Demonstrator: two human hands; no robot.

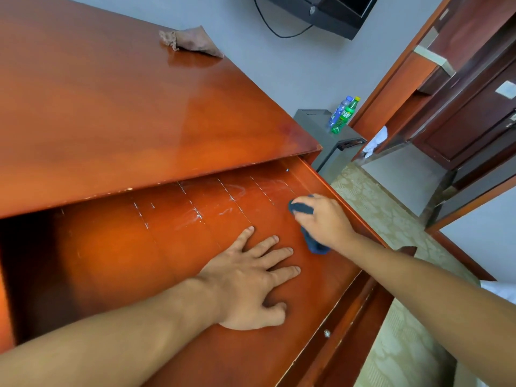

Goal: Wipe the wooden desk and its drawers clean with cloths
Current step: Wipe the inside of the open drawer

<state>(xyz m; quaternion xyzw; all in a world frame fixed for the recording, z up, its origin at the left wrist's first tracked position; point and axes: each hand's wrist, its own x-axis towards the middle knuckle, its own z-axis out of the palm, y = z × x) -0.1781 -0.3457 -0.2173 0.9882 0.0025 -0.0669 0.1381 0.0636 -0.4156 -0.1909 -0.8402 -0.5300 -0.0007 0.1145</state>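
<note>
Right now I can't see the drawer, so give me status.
Right hand pressing blue cloth on drawer floor. Left hand flat, empty. White smears ahead. Nothing blocking.

I see the glossy reddish wooden desk (117,107) with its drawer (195,219) pulled open, white smudges inside. A dark blue cloth (303,209) lies in the drawer; a crumpled brown cloth (192,41) sits on the desk's top.

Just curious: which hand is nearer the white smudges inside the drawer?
Right. The right hand, gripping the blue cloth, sits just beside the white smudges; the left hand lies flat farther toward the drawer's front.
</note>
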